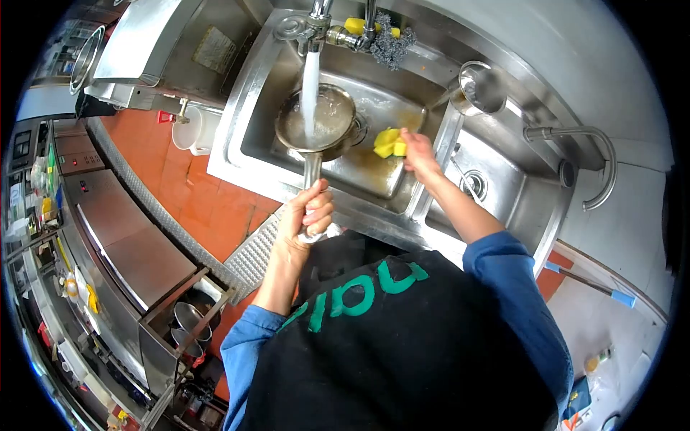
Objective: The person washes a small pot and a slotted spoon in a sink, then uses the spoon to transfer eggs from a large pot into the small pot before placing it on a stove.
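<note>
"How is the left hand [309, 210] placed?"

"Its fingers press together, wrapped around the handle of the long-handled metal vessel [332, 118]. The vessel is in the left basin [370, 174], under the running water [310, 93]. A firm grip and small tilts should let the stream reach the whole rim without splashing out."

"And the right hand [420, 152]?"

"It holds a yellow sponge [387, 144] by its near edge, beside the vessel and apart from it. The fingers look bunched; I can't tell where the thumb presses. I'd keep the sponge folded into the fingertips, so it can follow the curved wall."

"Counts, left to right?"

"One white bucket [188, 133], one long-handled vessel, one running tap [318, 29], one sponge in hand. Behind the wiry scourer [390, 44] there's more yellow, perhaps one piece, perhaps two. Then one metal container [480, 87]. Basins: two, counting the right one [501, 161]."
</note>
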`<state>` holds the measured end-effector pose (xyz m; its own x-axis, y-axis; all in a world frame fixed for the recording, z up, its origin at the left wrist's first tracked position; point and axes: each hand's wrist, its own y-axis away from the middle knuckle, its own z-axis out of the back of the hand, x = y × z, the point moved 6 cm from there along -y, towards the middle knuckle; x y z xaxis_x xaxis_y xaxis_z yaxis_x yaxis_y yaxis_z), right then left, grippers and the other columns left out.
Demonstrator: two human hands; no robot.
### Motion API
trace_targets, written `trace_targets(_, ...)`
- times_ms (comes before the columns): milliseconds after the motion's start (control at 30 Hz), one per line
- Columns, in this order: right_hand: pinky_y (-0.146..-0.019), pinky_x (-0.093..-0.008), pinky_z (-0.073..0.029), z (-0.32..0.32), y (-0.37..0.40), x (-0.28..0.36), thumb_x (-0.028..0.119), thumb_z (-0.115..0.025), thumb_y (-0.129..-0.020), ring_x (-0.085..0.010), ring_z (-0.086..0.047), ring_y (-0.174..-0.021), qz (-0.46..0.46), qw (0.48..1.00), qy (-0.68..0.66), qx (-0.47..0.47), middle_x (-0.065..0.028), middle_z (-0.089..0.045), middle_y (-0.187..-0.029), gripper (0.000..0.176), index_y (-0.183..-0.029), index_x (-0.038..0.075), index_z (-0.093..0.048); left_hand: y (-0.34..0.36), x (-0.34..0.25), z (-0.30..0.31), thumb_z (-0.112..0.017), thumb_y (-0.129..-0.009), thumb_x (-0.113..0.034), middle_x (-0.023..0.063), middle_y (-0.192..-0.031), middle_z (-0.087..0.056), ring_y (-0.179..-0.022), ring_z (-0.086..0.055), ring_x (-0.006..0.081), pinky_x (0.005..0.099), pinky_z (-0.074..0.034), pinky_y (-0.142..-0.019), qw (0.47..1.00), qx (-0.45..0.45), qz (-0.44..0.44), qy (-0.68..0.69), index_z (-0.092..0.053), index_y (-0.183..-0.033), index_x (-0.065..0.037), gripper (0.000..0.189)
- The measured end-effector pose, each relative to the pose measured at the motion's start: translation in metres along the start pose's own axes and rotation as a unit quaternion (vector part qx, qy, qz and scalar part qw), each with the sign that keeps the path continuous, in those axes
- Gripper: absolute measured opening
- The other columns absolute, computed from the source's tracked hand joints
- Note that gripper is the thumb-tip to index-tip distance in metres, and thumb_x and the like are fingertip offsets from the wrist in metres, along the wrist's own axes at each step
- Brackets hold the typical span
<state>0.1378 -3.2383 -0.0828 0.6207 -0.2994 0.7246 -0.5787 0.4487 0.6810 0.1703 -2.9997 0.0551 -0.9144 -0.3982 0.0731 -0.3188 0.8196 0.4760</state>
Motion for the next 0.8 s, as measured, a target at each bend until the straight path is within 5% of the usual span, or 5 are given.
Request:
trace_targets(100,-0.032,-0.0213,-0.021,0.018,0.014,0.012,0.038,-0.049,-0.088,-0.0075,-0.032,-0.038,-0.003,0.993,-0.115,0.006,-0.0005,-0.045,-0.060,0.032,-0.087,0.007,-0.052,0.000,0.018,-0.011,-0.041,-0.093,-0.015,-0.0028,-0.057,-0.032,-0.039,-0.028,0.0047,0.0203,-0.022,-0.030,0.998,0.034,0.025,0.043,-0.044,-0.086,-0.006,0.012)
trace_targets(367,-0.033,-0.0223,-0.026,0.031,0.034,0.018,0.041,-0.047,-0.089,-0.0081,-0.036,-0.038,0.016,0.996,-0.060,-0.061,0.0002,-0.045,-0.057,0.037,-0.082,0.006,-0.054,0.005,0.030,-0.016,-0.043,-0.093,-0.019,-0.0019,-0.057,-0.033,-0.039,-0.029,0.0058,0.0212,-0.023,-0.031,0.996,-0.008,0.037,0.075,-0.041,-0.078,-0.008,0.019)
trace_targets(600,-0.035,-0.0208,-0.025,0.022,0.043,0.021,0.042,-0.045,-0.089,-0.0075,-0.036,-0.039,0.043,0.996,-0.051,-0.065,0.0015,-0.045,-0.055,0.039,-0.088,0.004,-0.057,-0.001,0.044,-0.015,-0.044,-0.093,-0.021,-0.0016,-0.059,-0.034,-0.040,-0.029,0.0064,0.0209,-0.024,-0.032,0.988,0.031,0.070,0.136,-0.046,-0.085,-0.004,0.019)
trace_targets(733,-0.039,-0.0253,-0.034,0.033,0.044,0.020,0.041,-0.048,-0.088,-0.0125,-0.045,-0.043,0.068,0.996,-0.030,-0.048,-0.0036,-0.053,-0.058,0.038,-0.091,0.004,-0.057,0.002,0.031,-0.015,-0.047,-0.091,-0.019,-0.0030,-0.057,-0.032,-0.040,-0.029,0.0044,0.0203,-0.023,-0.031,0.997,-0.052,0.048,-0.020,-0.044,-0.076,-0.007,0.020)
trace_targets(800,-0.048,-0.0319,-0.043,0.040,0.062,0.046,0.039,-0.052,-0.085,-0.0209,-0.057,-0.052,0.273,0.927,0.211,-0.150,-0.0121,-0.060,-0.066,0.037,-0.091,0.003,-0.056,0.008,0.011,0.002,-0.050,-0.089,-0.018,-0.0047,-0.054,-0.030,-0.039,-0.027,0.0032,0.0193,-0.020,-0.030,0.924,-0.217,-0.017,-0.316,-0.039,-0.071,-0.010,0.022)
